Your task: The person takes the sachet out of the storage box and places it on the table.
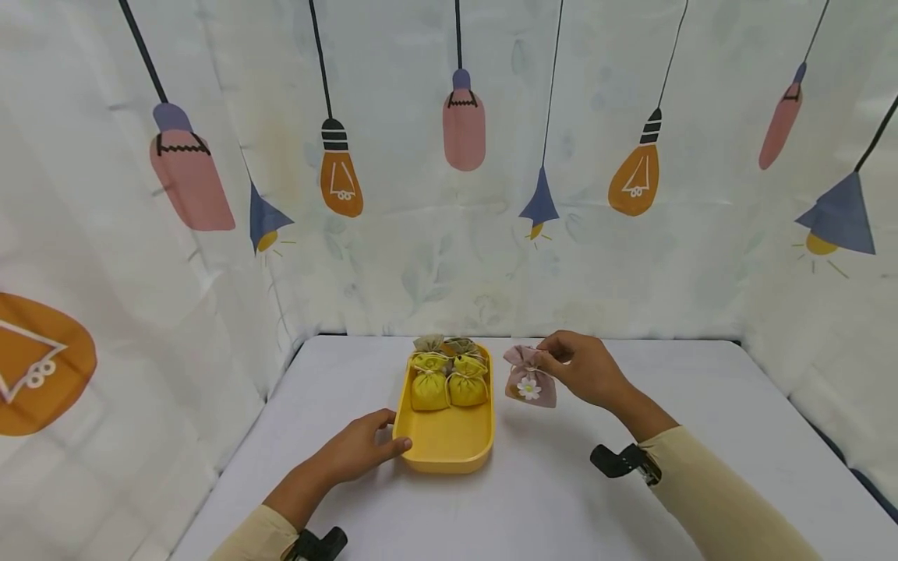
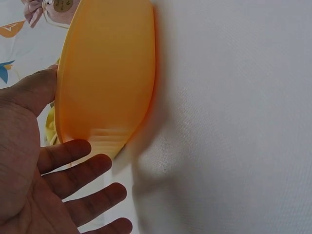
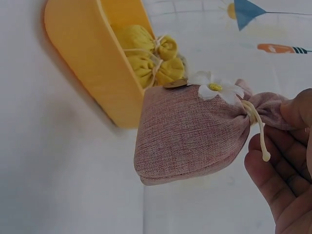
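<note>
A dusty-pink drawstring pouch (image 1: pixel 531 379) with a white flower hangs above the table, right of the yellow tray (image 1: pixel 449 446). My right hand (image 1: pixel 585 372) pinches the pouch by its gathered neck; the cream cord and flower show closely in the right wrist view. Two yellow pouches (image 1: pixel 449 389) stand side by side in the tray, with greyish-green pouches (image 1: pixel 429 343) behind them at its far end. My left hand (image 1: pixel 361 448) holds the tray's left side, thumb at the rim (image 2: pixel 59 102) and fingers (image 2: pixel 85 170) spread along the outer wall.
A white-covered table (image 1: pixel 561 499) carries the tray. Behind and beside it hangs a pale curtain (image 1: pixel 393 257) printed with lamps and bulbs. Black wrist devices (image 1: pixel 624 461) sit at both sleeves.
</note>
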Demonstrator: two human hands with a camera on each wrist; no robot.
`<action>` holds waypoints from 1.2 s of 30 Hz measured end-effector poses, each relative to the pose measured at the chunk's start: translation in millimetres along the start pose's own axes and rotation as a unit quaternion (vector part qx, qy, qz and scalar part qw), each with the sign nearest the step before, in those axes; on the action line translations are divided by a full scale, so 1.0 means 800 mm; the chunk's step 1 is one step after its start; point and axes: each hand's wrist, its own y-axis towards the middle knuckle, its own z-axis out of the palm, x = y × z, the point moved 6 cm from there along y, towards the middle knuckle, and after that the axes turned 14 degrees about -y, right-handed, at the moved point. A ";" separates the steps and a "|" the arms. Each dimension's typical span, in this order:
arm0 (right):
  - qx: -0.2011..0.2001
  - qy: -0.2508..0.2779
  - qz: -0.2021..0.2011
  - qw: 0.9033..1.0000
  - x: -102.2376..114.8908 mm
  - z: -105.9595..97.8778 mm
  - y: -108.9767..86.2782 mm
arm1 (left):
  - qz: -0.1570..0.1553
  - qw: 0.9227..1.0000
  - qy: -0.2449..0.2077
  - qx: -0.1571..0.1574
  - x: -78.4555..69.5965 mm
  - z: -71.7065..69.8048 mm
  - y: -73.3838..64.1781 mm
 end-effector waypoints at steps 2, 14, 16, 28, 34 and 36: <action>-0.001 -0.001 0.007 1.000 -0.005 -0.003 -0.001 | 0.000 1.000 -0.001 -0.001 0.000 0.000 0.000; -0.020 -0.009 0.018 1.000 -0.028 -0.021 -0.011 | -0.001 1.000 -0.002 0.000 0.002 0.000 0.000; -0.023 -0.009 0.018 1.000 -0.030 -0.025 -0.013 | -0.003 1.000 -0.003 0.000 0.002 0.000 0.001; -0.026 -0.028 0.047 0.998 -0.054 -0.043 -0.023 | -0.006 1.000 0.001 -0.001 0.004 0.001 0.002; -0.029 -0.033 0.054 0.998 -0.065 -0.051 -0.026 | -0.002 1.000 0.000 0.000 0.003 0.002 0.002; -0.031 -0.037 0.055 0.997 -0.068 -0.054 -0.028 | -0.002 1.000 -0.001 0.000 0.003 0.002 0.002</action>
